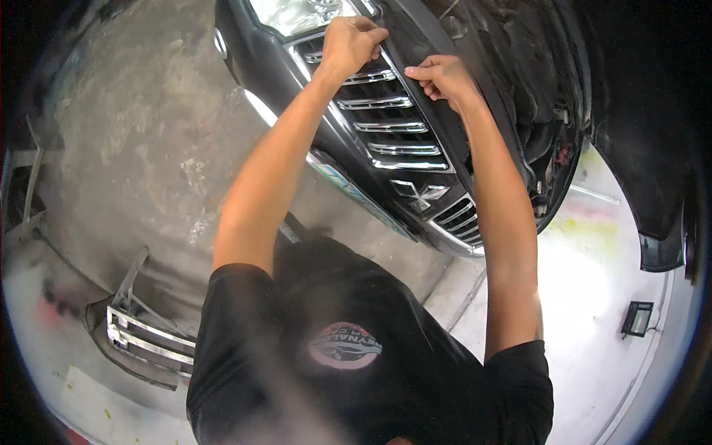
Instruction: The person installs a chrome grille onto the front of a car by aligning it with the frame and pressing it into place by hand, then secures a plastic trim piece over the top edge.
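Note:
My left hand (353, 46) is over the upper edge of a black car's chrome-slatted grille (391, 127), just beside the headlight (302, 15). Its thumb and fingers are pinched together. Farther right, my right hand (442, 77) is above the dark panel (412, 44) behind the grille, thumb pressed to the index finger and the other fingers curled. Whatever either pinch holds, if anything, is too small or hidden to make out. The two hands are apart, with a strip of the panel between them.
A chrome emblem (421, 194) sits on the grille's near part. The engine bay (545, 111) lies open to the right. On the left, a separate chrome grille piece (148, 343) rests near the stained floor (148, 148). A lamp (637, 319) is at the far right.

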Demonstrator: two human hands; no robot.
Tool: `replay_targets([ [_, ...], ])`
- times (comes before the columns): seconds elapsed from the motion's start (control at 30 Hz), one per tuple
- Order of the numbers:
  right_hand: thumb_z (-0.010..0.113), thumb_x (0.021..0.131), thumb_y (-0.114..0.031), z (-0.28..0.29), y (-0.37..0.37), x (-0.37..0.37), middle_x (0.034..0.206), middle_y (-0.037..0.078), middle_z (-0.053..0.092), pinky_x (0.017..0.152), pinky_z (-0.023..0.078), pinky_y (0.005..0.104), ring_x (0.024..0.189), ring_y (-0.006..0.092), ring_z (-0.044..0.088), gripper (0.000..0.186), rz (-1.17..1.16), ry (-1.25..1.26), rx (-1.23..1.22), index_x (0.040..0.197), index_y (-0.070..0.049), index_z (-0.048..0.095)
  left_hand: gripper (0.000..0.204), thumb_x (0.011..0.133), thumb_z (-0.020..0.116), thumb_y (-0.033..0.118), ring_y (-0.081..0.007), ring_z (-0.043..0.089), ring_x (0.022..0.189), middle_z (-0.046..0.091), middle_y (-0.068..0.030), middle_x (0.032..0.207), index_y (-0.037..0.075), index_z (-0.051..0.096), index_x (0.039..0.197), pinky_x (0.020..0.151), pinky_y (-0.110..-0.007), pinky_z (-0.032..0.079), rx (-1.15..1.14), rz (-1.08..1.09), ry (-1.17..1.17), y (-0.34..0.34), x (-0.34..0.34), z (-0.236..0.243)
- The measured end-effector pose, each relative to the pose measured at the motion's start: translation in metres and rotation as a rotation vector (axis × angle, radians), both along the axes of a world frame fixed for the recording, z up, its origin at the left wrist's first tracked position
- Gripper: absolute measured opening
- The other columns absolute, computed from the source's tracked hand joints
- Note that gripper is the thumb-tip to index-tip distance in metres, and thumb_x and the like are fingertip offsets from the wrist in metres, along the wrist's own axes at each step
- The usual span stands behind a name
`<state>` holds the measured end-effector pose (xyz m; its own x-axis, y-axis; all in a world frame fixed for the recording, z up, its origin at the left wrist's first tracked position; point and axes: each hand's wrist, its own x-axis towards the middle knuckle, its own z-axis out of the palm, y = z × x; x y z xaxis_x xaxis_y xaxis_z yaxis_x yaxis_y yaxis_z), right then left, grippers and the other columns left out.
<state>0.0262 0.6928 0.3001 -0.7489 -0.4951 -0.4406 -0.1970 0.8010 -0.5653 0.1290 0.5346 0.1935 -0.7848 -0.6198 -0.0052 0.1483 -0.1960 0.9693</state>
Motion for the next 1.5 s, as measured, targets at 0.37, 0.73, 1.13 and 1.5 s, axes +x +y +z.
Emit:
replay_targets([
  [0.37,0.078,0.080,-0.015,0.009,-0.022,0.015,0.075,0.006,0.067,0.052,0.048,0.0273,0.060,0.0121,0.060,0.031,0.308,0.291,-0.006,0.104,0.004,0.070,0.028,0.090,0.059,0.015,-0.0208,0.067,0.059,0.070,-0.0149,0.069,-0.008,0.071,0.101,0.062,-0.035,0.053,0.074,0.147,0.077,0.023,0.014,0.004],
  [0.73,0.074,0.084,-0.021,-0.016,-0.051,0.007,0.095,0.019,0.074,0.077,0.054,0.0362,0.084,0.0263,0.071,0.038,0.451,0.616,-0.118,0.114,0.001,0.071,0.043,0.088,0.052,-0.003,-0.0408,0.060,0.105,0.058,-0.0229,0.112,-0.007,0.057,0.130,0.091,-0.045,0.049,-0.251,0.307,0.092,0.068,0.033,0.000],
  [1.13,0.072,0.088,-0.020,0.002,-0.069,0.006,0.077,0.003,0.064,0.059,0.047,0.0244,0.067,0.0096,0.058,0.028,0.218,0.200,-0.087,0.102,0.004,0.073,0.043,0.089,0.056,0.001,-0.0367,0.063,0.100,0.059,-0.0199,0.109,-0.003,0.059,0.132,0.089,-0.042,0.049,-0.160,0.248,0.107,0.065,0.037,-0.002],
  [1.5,0.075,0.086,-0.019,0.001,-0.078,-0.013,0.072,0.001,0.063,0.056,0.045,0.0240,0.062,0.0103,0.057,0.020,0.260,0.119,-0.070,0.091,0.000,0.073,0.042,0.088,0.056,0.002,-0.0340,0.062,0.092,0.061,-0.0188,0.096,-0.004,0.062,0.129,0.083,-0.041,0.048,-0.112,0.267,0.100,0.062,0.033,-0.002],
])
